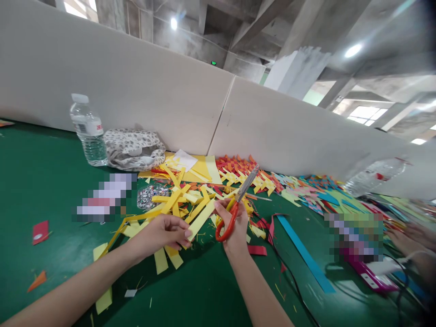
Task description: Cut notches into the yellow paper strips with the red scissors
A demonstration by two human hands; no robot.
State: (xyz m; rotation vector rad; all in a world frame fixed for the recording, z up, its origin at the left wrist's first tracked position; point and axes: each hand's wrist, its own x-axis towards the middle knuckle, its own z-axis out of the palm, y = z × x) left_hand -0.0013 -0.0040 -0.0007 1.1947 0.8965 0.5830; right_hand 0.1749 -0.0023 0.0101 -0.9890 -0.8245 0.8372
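Observation:
A pale yellow paper strip (201,220) slants between my two hands. Its lower end is pinched between the thumb and fingers of my left hand (166,234). My right hand (238,227) is closed around scissors (232,221) with orange-red handles, their blades pointing up and away. The thumb of that hand rests at the strip's upper end. Under and behind the hands lies a loose heap of yellow paper strips (173,200) and thin shreds. A clear box of small round pieces (153,196) stands left of the heap.
At the back left stand a water bottle (89,136) and a patterned cloth bag (134,147), against a pale partition (153,95). Woven red and yellow paper pieces (245,172) lie behind the heap. A blue strip (304,252), a black cable (289,272) and another person's hand (407,238) are at right.

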